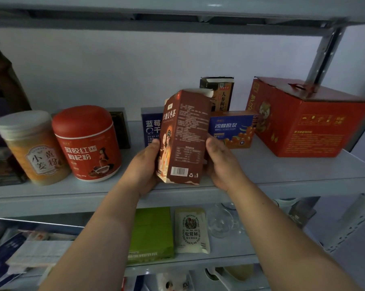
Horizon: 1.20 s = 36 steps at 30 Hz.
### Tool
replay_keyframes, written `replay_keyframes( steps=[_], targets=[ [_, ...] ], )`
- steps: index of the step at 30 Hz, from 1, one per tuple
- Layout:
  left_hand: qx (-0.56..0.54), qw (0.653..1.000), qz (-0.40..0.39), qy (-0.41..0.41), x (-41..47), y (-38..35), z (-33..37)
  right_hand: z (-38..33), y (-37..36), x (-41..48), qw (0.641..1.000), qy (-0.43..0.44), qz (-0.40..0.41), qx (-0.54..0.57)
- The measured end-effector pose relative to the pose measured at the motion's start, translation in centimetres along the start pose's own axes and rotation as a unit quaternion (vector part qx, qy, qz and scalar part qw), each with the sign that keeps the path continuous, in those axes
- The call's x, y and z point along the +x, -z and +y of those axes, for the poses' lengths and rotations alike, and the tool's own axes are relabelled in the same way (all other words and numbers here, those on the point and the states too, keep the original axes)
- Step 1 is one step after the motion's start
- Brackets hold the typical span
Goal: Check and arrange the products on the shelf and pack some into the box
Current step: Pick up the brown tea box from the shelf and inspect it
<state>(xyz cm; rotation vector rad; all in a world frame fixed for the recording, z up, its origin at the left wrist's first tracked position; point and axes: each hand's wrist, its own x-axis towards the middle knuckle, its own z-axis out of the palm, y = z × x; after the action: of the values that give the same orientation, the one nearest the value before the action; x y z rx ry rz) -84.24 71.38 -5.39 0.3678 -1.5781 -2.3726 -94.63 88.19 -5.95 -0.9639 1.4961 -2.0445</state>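
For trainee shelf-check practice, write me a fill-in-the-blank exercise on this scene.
The left hand and right hand grip a brown carton with a ____ printed near its bottom.
The red-lidded jar stands beside a yellow jar with a ____ lid.
The big red box stands at the shelf's ____ end.
Missing: barcode, white, right.

A pale blue-grey wall (135,70) backs the metal shelving unit (282,173). Its perforated upright (324,53) rises at right. Light is dim.
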Motion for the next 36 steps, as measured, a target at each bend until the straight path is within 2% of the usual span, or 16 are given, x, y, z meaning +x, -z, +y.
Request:
replay_keyframes(
  steps=[6,13,17,21,24,26,31,36],
  targets=[
    [0.074,0.996,-0.031,-0.044,-0.1,0.1,-0.2,0.8,0.6,1.0,1.000,-0.005,0.023,-0.011],
    [0.067,0.989,-0.128,-0.029,-0.3,0.9,-0.3,1.3,0.3,1.1,0.999,0.003,0.029,-0.025],
    [0.075,0.989,-0.115,-0.063,-0.3,0.6,-0.6,1.6,0.6,1.0,0.998,0.026,0.054,-0.017],
    [0.117,0.983,-0.122,-0.071,-0.2,0.6,-0.7,1.6,0.4,0.9,0.993,0.037,0.081,-0.073],
    [0.113,0.984,-0.115,-0.080,-0.1,0.8,-0.9,0.5,-0.1,0.9,0.995,0.031,0.094,0.002],
    [0.109,0.984,-0.117,-0.084,0.0,1.0,-1.0,-0.8,-0.2,1.2,0.992,0.057,0.100,0.043],
    [0.144,0.975,-0.134,-0.099,-0.3,1.2,-0.8,-4.8,-1.1,1.5,0.990,0.074,0.119,0.014],
    [0.154,0.974,-0.135,-0.098,-0.4,1.2,-0.7,-5.8,-1.3,1.6,0.987,0.051,0.140,0.056]
  ],
)
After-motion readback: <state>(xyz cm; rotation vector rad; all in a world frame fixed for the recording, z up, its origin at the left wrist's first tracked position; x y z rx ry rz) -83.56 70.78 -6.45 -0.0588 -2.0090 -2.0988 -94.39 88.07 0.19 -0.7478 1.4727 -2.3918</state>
